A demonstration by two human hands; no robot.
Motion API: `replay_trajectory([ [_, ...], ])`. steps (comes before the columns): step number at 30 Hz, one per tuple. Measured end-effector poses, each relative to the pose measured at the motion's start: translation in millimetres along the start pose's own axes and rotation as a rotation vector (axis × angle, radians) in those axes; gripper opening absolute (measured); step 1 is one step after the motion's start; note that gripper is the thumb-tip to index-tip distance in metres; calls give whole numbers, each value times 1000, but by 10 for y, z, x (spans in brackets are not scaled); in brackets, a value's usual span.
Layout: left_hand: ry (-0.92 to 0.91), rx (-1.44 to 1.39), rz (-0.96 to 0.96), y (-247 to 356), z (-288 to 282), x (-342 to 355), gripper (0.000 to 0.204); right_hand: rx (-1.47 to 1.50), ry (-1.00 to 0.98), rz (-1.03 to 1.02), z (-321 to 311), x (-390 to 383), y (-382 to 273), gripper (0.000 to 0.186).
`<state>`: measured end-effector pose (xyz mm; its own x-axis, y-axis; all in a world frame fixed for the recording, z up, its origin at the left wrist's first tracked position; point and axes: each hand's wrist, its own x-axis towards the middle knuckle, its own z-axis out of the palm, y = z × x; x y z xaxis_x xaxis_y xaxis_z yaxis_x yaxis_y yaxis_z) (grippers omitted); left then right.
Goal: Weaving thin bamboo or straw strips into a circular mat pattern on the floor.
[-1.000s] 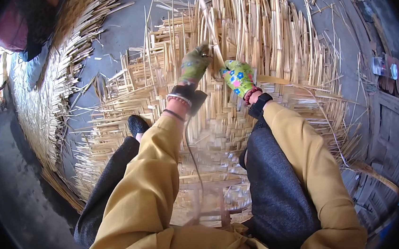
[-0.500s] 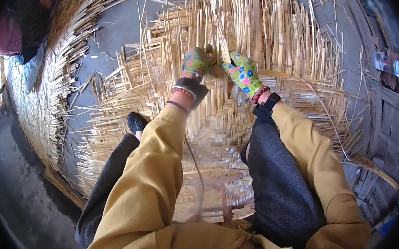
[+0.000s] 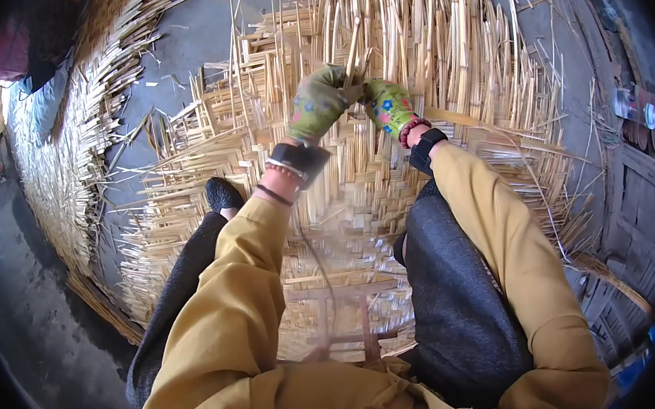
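Observation:
A woven mat of pale, split cane or bamboo strips (image 3: 348, 173) lies spread beneath me, its weave tight near my legs and its far strips long and loose. My left hand (image 3: 318, 102), in a green flowered glove, is slightly blurred, with its fingers curled at the base of the loose strips (image 3: 358, 26). Right beside it, my right hand (image 3: 391, 105) wears a matching glove and closes on the same strips, its fingertips partly hidden. The two gloves nearly touch. Dark bands circle both wrists.
Another woven mat (image 3: 61, 181) curves along the left. A grey floor (image 3: 180, 38) shows between the mats. Grey wooden boards (image 3: 641, 185) and a small broom-like bundle (image 3: 611, 281) are at the right. My dark shoe (image 3: 223, 192) rests on the mat's left part.
Both hands have come closer together at the strips. My left forearm has shifted left and slightly nearer, its hand turning toward the right. My right hand has moved a little left and farther away.

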<state>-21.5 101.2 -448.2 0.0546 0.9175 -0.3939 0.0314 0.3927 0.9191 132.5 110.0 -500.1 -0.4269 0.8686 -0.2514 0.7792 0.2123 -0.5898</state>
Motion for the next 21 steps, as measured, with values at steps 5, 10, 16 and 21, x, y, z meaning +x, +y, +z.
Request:
replay_trajectory([
  [5, -90, 1042, 717, -21, -346, 158, 17, -211, -102, -54, -11, 2, -50, 20],
  [10, -223, 1210, 137, -168, -352, 189, 22, 756, 275, 207, 56, -22, 117, 28],
  [16, -158, 1096, 361, 332, -285, 509, 27, 188, 315, 239, -138, 134, -75, 40],
  [21, -101, -475, 264, 1104, -575, 734, 22, 536, 146, 40, -318, 3, -756, 26],
])
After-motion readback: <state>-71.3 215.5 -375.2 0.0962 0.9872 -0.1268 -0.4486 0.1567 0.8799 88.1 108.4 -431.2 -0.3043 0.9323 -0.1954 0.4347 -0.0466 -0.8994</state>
